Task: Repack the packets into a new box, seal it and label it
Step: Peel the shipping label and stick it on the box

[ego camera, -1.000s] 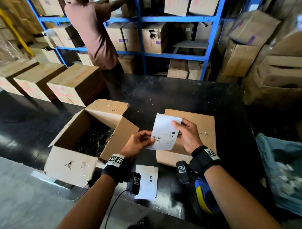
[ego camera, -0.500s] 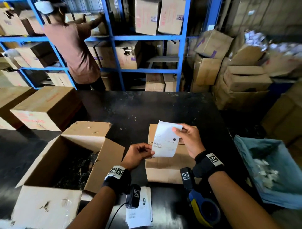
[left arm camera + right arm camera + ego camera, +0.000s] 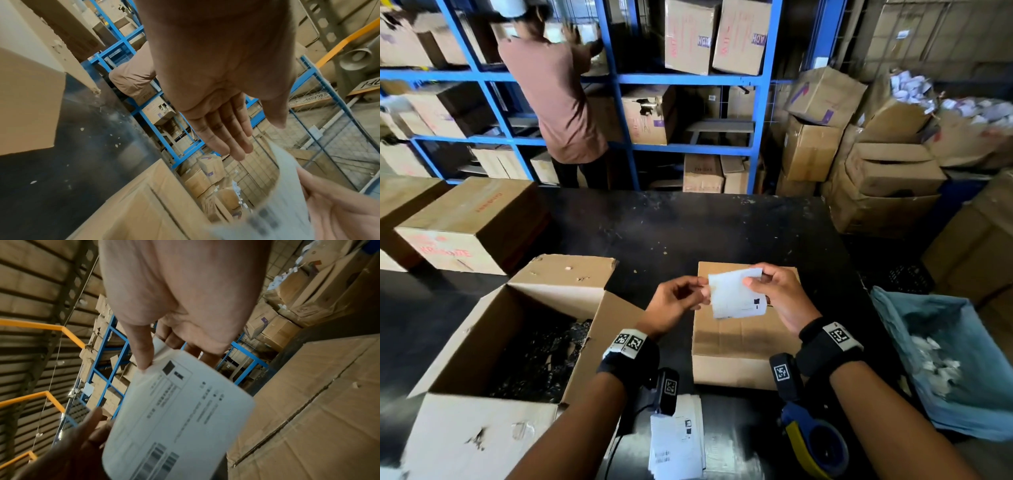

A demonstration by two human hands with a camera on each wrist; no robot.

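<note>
A white printed label [image 3: 736,296] hangs in the air above a closed cardboard box [image 3: 743,337] on the black table. My right hand [image 3: 753,281] pinches the label's upper right corner; in the right wrist view its thumb [image 3: 141,356] lies on that label [image 3: 185,418]. My left hand [image 3: 700,291] is at the label's left edge. Its fingers [image 3: 222,129] look straight in the left wrist view, with the thumb apart from them and the label [image 3: 292,194] just beyond. To the left stands an open box [image 3: 493,431] with dark packets [image 3: 541,363] inside.
A stack of labels [image 3: 678,442] and a blue-yellow tape dispenser [image 3: 815,445] lie near the table's front edge. A blue bag [image 3: 969,404] of paper scraps stands at the right. Closed boxes [image 3: 469,222] sit at the far left. A person [image 3: 558,92] works at blue shelves beyond the table.
The label has tipped flatter and sits higher over the closed box. My left hand let go of the lower left corner and moved up to the left edge. The head view tilted up.
</note>
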